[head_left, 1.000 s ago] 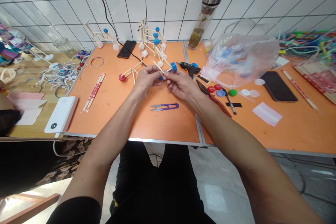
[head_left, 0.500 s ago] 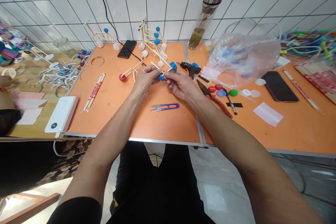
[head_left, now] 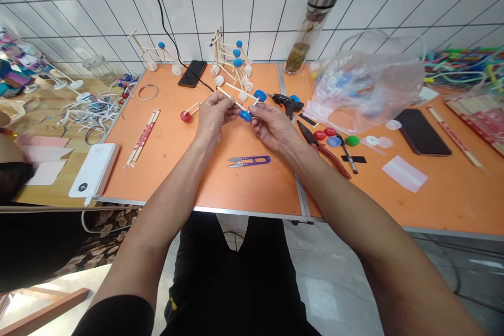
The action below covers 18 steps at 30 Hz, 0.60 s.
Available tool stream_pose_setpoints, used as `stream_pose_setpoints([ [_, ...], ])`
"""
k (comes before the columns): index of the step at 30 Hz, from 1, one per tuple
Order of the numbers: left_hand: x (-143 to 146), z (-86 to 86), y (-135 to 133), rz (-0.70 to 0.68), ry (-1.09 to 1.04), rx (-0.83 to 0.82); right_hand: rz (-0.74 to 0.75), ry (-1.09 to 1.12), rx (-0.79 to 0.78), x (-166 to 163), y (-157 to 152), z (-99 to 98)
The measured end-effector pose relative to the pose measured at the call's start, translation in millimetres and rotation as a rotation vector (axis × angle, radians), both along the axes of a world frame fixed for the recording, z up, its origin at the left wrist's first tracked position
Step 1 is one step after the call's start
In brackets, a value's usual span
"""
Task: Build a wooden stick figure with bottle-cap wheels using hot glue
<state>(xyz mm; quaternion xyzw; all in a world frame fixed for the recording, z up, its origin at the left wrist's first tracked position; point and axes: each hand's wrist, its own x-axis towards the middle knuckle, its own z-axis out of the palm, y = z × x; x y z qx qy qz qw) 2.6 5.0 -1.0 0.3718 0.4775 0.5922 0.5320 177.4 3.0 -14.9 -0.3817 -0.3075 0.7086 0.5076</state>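
Over the middle of the orange table, both hands grip a small frame of pale wooden sticks (head_left: 225, 92) with blue bottle caps (head_left: 260, 96) at its corners. My left hand (head_left: 214, 118) is closed, thumb and fingers pinching one stick. My right hand (head_left: 273, 125) pinches the frame beside the nearer blue cap (head_left: 245, 116); its fingertips partly hide the joint. Just behind my left hand lies a stick piece with a red cap (head_left: 185, 116). Purple thread snips (head_left: 249, 161) lie in front of the hands. A black glue gun (head_left: 288, 103) rests beyond my right hand.
Stick-and-cap models (head_left: 230, 60) stand at the back, near a phone (head_left: 192, 73) and a glass tea bottle (head_left: 309, 31). Rightward lie red-handled pliers (head_left: 333, 160), loose caps (head_left: 352, 140) and a plastic bag (head_left: 366, 89). A white power bank (head_left: 94, 170) sits at left. Another person's arm shows at far left.
The frame has turned in my hands, so its left stick and nearer blue cap show more. The hands stay nearly in place. The whole view has shifted slightly.
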Motion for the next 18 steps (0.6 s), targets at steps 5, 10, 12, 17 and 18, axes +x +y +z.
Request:
stream_pose_setpoints([
  [5,0.3,0.5,-1.3,0.002,0.001,-0.008,-0.017,0.007,-0.003,-0.8,0.4,-1.6],
  [10,1.6,3.7,-4.6,-0.006,-0.004,-0.025,-0.002,0.009,0.037,-0.4,1.1,-6.0],
  [12,1.8,4.2,-4.9,-0.008,-0.003,-0.018,0.006,0.019,0.046,-0.1,1.3,-7.1],
  [17,2.0,4.4,-3.2,0.005,0.014,-0.013,-0.002,0.005,0.033,-0.3,1.3,-6.7],
  [18,2.1,4.5,-2.9,0.009,0.020,-0.009,-0.001,0.002,0.033,-0.5,1.3,-6.6],
])
